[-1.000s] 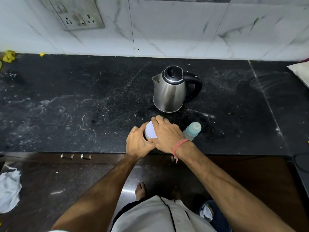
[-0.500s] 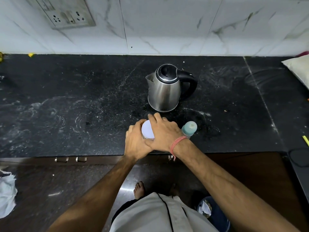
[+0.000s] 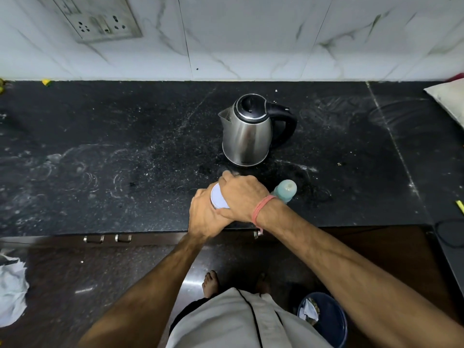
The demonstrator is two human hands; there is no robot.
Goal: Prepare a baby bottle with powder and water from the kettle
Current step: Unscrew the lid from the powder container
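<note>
Powder container (image 3: 219, 199): pale round lid showing, at the front edge of the black bench (image 3: 100, 146), most of its body hidden by the hands. Left hand (image 3: 204, 217): fingers wrapped round the container's side, gripping it. Right hand (image 3: 242, 194): curled over the lid from above, gripping its rim; red thread (image 3: 262, 209) on the wrist. Baby bottle (image 3: 285, 190): teal cap on, standing just beside the right wrist. Kettle (image 3: 247, 130): steel, black lid and handle, upright behind the hands, spout to the left, apart from them. Blue bin (image 3: 326, 320): on the floor below.
</note>
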